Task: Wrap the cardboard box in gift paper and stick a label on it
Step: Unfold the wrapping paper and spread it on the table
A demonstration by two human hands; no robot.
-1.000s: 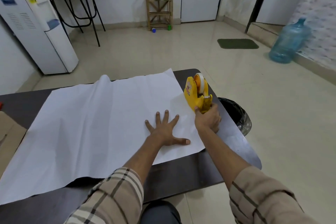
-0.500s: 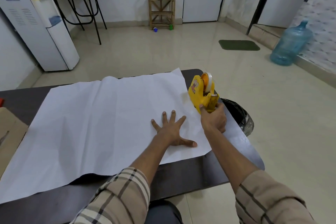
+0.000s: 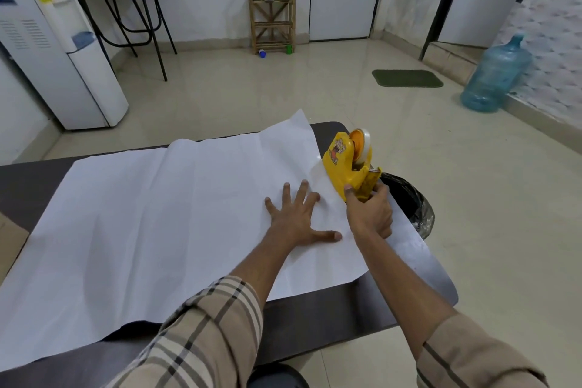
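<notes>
A large white sheet of gift paper (image 3: pixel 151 220) lies spread over the dark table (image 3: pixel 315 318). My left hand (image 3: pixel 299 217) rests flat on the sheet near its right edge, fingers spread. Just to its right, my right hand (image 3: pixel 370 214) grips a yellow tape dispenser (image 3: pixel 346 164) that holds a roll of clear tape, standing at the paper's right edge. A corner of brown cardboard (image 3: pixel 9 239) shows at the far left edge of the view, mostly cut off.
A bin lined with a black bag (image 3: pixel 412 205) stands right beside the table's right end. Farther off are a white water dispenser (image 3: pixel 63 50), a black-legged side table (image 3: pixel 126 3), a wooden shoe rack (image 3: pixel 272 16), a green mat (image 3: pixel 406 78) and a blue water jug (image 3: pixel 494 75).
My right hand has carried the tape dispenser a little to the right, off the sheet toward the table's right edge. My left hand stays flat on the paper.
</notes>
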